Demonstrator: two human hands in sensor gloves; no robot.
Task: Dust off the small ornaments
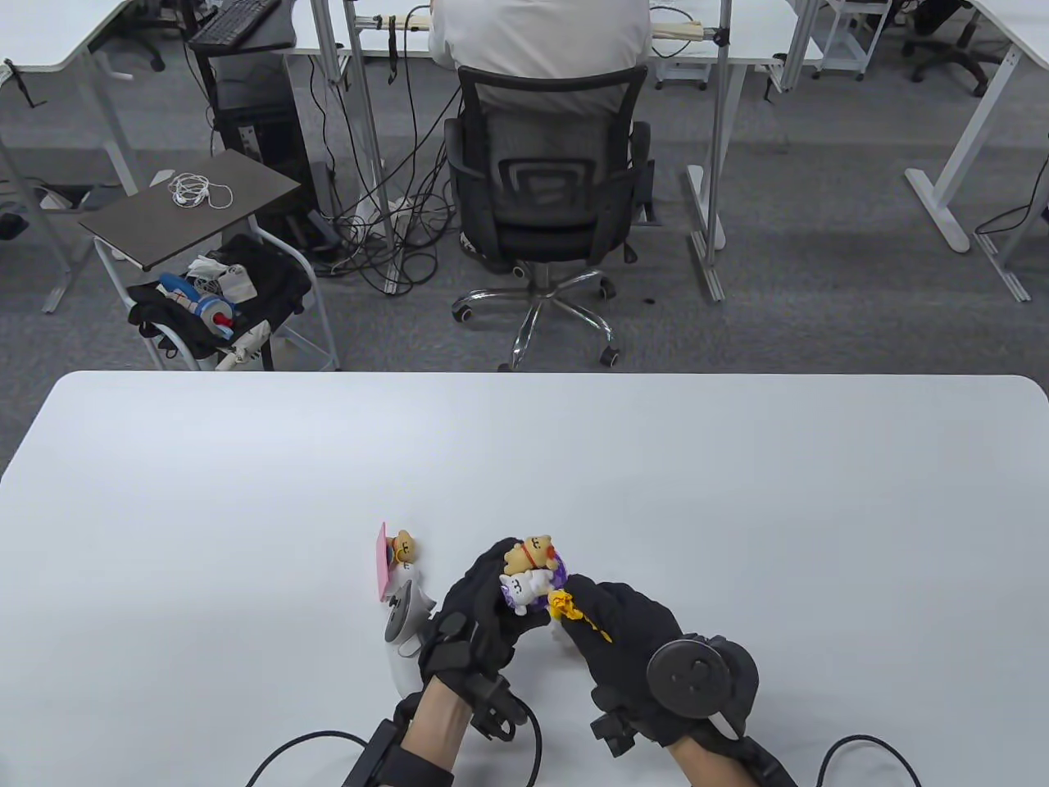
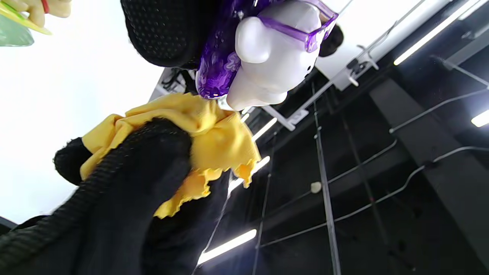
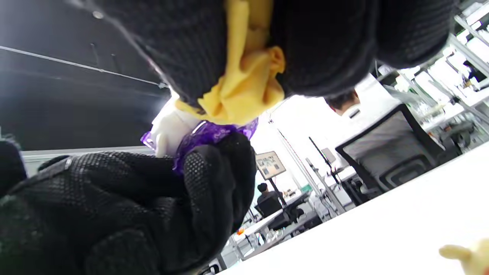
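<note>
I see my left hand point(image 1: 483, 611) lifted above the tabletop point(image 1: 737, 508), its fingers point(image 3: 214, 179) curled round a small ornament point(image 1: 533, 574): a tan bear and a white cat on a purple base. My right hand point(image 1: 631, 635) sits just beside it, fingers pinching a bunched yellow cloth point(image 1: 565, 608) that touches the ornament's purple base. A second ornament point(image 1: 396, 561), a bear with a pink panel, stands on the tabletop to the left, near my left hand. Beyond the tabletop, a person sits in an office chair point(image 1: 545, 205).
</note>
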